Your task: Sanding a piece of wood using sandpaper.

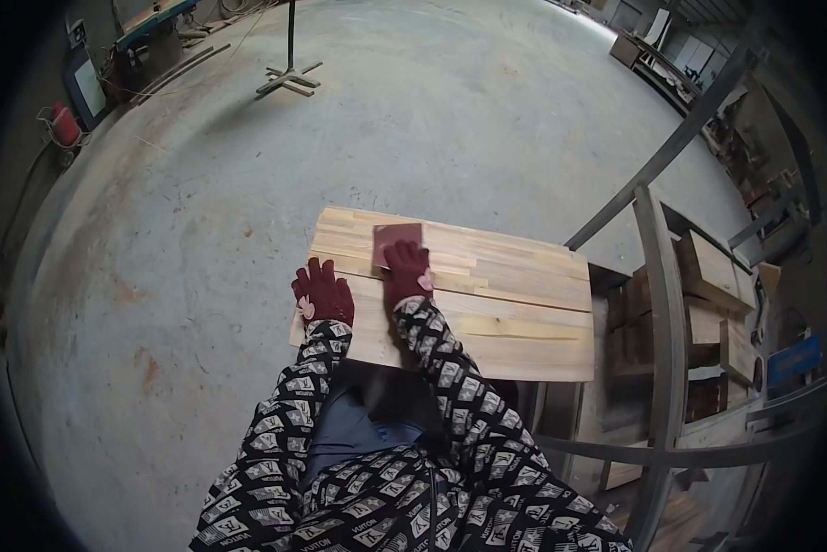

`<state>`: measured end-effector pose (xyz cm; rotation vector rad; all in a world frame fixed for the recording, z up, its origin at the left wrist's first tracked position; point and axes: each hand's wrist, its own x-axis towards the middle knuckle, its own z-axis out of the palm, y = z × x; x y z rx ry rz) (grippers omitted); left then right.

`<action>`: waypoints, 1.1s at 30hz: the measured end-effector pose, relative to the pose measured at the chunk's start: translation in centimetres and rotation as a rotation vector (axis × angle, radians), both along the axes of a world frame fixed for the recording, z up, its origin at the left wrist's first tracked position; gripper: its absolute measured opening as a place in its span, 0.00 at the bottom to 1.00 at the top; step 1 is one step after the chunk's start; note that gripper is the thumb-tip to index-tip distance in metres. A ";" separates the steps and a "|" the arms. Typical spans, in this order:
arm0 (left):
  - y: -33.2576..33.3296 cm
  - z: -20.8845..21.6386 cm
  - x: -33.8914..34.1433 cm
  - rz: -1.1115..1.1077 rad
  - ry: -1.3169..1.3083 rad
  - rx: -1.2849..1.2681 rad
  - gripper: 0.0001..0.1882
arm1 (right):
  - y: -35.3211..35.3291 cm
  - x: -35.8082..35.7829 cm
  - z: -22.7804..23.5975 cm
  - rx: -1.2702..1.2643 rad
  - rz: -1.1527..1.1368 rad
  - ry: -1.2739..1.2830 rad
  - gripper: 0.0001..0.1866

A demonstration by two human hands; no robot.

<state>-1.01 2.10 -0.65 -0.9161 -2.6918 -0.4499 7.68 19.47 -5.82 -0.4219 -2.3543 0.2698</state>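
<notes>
The right hand (408, 271) lies on a brown sheet (395, 234) atop pale wooden boards (524, 293).

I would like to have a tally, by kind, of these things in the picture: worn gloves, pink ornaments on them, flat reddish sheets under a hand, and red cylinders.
Dark-red gloves: 2
Pink ornaments: 2
Reddish-brown sheet: 1
Red cylinder: 1
Total: 6

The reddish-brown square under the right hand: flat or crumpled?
Flat: the reddish-brown square shows straight edges against the boards, the right hand over it.
</notes>
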 end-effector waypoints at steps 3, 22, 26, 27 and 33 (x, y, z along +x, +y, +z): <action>-0.2 -0.7 -0.2 0.005 -0.002 -0.027 0.23 | 3.1 0.9 -0.1 -0.132 0.128 0.008 0.19; -0.1 -0.7 -0.2 -0.017 0.040 0.049 0.23 | 1.0 -4.0 -0.9 -0.101 0.074 -0.048 0.16; -0.3 -0.5 -0.2 -0.039 -0.041 0.066 0.24 | 4.7 -1.7 0.0 -0.167 0.070 -0.048 0.16; -0.4 -0.4 -0.2 -0.044 -0.024 0.085 0.23 | 7.6 1.1 0.1 -0.168 0.088 0.040 0.14; -0.2 -0.3 0.2 -0.010 0.018 0.054 0.25 | 23.2 22.4 1.2 -0.291 -0.670 -0.070 0.16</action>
